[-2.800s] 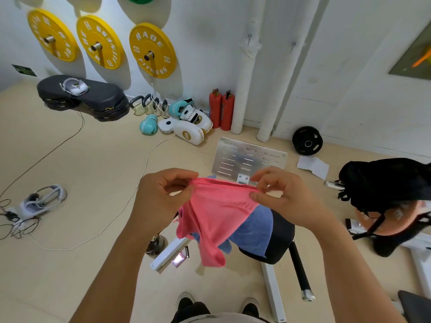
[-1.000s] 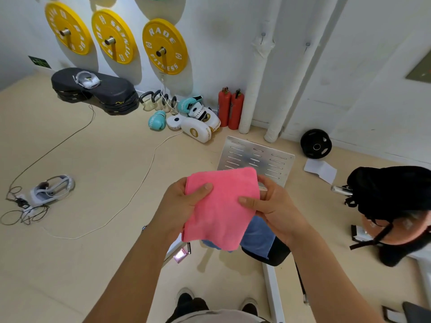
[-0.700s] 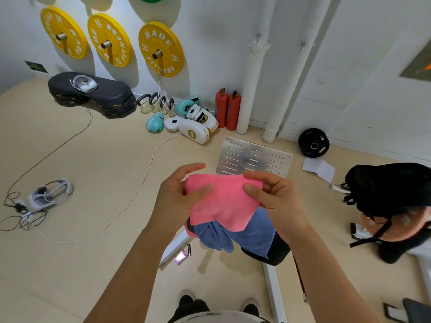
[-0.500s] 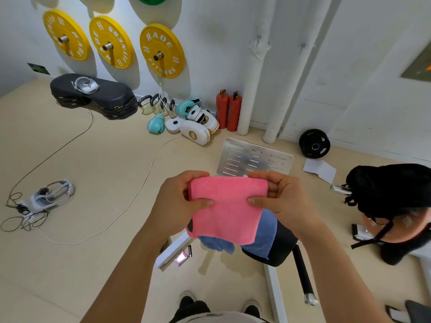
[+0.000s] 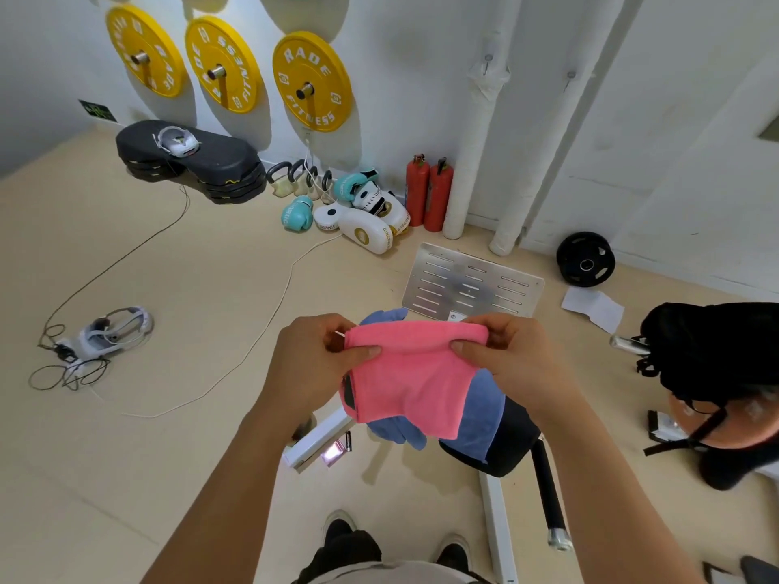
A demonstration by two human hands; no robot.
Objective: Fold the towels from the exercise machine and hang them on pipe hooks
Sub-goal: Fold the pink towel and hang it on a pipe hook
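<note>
A folded pink towel (image 5: 411, 379) hangs in front of me at waist height. My left hand (image 5: 314, 362) pinches its top left corner and my right hand (image 5: 512, 356) pinches its top right corner. Below and behind it a blue towel (image 5: 480, 423) lies draped over the black padded seat (image 5: 512, 440) of the exercise machine. Two white pipes (image 5: 476, 120) run up the far wall, each with a small hook (image 5: 488, 60) high up; another hook (image 5: 570, 75) sits on the right pipe.
A metal footplate (image 5: 472, 282) lies beyond the seat. Two red extinguishers (image 5: 428, 191), boxing gloves (image 5: 297, 212) and pads crowd the wall base. Cables and a headset (image 5: 109, 330) lie left. A black bag (image 5: 716, 351) and weight plate (image 5: 585, 259) are on the right.
The loose pink towel has been folded into a smaller rectangle. Over the last half second both hands shifted along its top edge and the lower part bunched a little.
</note>
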